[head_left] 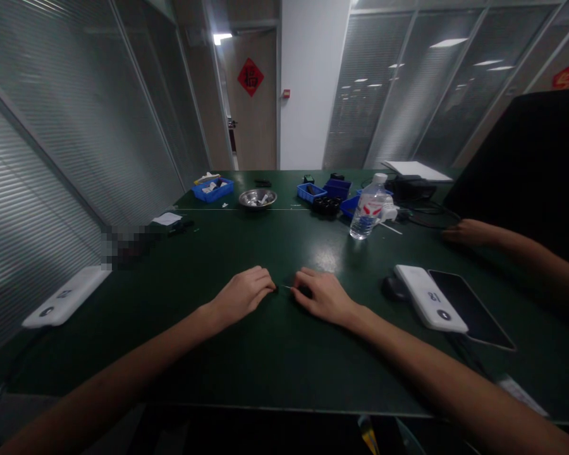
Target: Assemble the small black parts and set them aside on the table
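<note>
Over the middle of the dark green table [208,243], my left hand [245,292] is closed in a pinch on a small black piece [276,289], mostly covered by the fingertips. A short gap away, my right hand [326,298] also pinches, with the fingers curled. From its fingertips a thin, pale pin-like piece [287,287] points left toward the black one. The two pieces look apart, and both are too small to name exactly. Both wrists rest low, close to the tabletop.
A water bottle [367,208] stands beyond my right hand. Farther back are a metal bowl [258,200] and blue baskets [213,189]. White power banks [431,300] lie at both sides, the right one by a dark tablet [474,309]. Another person's hand [474,232] rests at right.
</note>
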`<state>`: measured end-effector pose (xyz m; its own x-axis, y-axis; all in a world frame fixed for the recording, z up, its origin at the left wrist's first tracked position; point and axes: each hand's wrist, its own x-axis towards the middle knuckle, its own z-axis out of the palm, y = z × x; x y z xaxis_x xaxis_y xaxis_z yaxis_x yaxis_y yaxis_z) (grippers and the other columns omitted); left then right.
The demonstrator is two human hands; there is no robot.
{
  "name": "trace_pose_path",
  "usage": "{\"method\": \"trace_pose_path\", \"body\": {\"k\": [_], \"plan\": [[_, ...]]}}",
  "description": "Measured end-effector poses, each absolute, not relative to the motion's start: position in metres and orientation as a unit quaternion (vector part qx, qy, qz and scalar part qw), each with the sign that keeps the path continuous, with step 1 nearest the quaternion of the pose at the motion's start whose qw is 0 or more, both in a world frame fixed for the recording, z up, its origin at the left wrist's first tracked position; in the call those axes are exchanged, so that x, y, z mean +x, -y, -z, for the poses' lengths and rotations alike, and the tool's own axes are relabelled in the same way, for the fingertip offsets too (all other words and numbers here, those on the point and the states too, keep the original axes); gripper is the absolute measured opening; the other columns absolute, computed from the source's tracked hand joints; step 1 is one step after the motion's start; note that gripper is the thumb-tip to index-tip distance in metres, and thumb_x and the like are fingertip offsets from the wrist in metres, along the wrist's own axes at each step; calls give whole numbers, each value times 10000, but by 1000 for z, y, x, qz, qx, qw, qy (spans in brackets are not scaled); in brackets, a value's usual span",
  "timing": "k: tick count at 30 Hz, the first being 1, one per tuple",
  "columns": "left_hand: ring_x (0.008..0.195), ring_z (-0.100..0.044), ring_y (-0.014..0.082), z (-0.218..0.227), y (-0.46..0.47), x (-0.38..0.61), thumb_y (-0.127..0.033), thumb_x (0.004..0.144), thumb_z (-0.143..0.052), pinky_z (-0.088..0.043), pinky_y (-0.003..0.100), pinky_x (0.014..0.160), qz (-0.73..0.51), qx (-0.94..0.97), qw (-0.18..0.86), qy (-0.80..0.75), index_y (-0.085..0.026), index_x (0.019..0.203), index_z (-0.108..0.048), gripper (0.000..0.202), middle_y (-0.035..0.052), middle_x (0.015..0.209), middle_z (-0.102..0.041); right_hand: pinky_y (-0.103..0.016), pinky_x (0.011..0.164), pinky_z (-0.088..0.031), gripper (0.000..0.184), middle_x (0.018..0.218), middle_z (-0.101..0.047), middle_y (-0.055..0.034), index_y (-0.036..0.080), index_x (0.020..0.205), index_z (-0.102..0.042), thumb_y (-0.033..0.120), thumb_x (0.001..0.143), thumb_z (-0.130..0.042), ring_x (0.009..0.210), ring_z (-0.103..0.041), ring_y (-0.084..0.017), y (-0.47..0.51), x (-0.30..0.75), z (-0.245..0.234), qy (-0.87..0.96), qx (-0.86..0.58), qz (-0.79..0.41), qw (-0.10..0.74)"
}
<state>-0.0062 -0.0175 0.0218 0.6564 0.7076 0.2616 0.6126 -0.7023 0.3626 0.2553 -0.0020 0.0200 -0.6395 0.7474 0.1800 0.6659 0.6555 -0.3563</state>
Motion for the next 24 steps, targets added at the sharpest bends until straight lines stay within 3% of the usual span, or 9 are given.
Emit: {"method": "trace_pose_path", "body": {"k": [6, 11, 24], "plan": [[899, -610, 172, -14, 13, -15, -263, 969, -631, -504, 306, 771, -278, 841, 243, -395, -196, 1086, -697, 151, 55, 1041, -661, -264, 680, -369, 158, 972, -626, -25, 197, 1002, -618, 330, 1002, -531, 766, -568, -138, 2, 255, -21, 908, -370, -130, 149], [948, -608, 192, -9, 11, -16, -329, 912, -710, -495, 321, 777, -277, 833, 246, -411, -224, 1217, -669, 325, 67, 1145, -654, -264, 669, -358, 153, 961, -626, -19, 195, 999, -615, 327, 999, -535, 760, -568, -134, 4, 253, -20, 910, -369, -122, 146], [948, -619, 184, -10, 16, -11, -281, 946, -666, -501, 317, 823, -243, 852, 258, -385, -225, 1177, -709, 241, 49, 1092, -676, -252, 649, -358, 165, 986, -622, -17, 195, 1021, -614, 336, 1009, -530, 728, -545, -119, 6, 252, -23, 923, -336, -128, 139]]}}
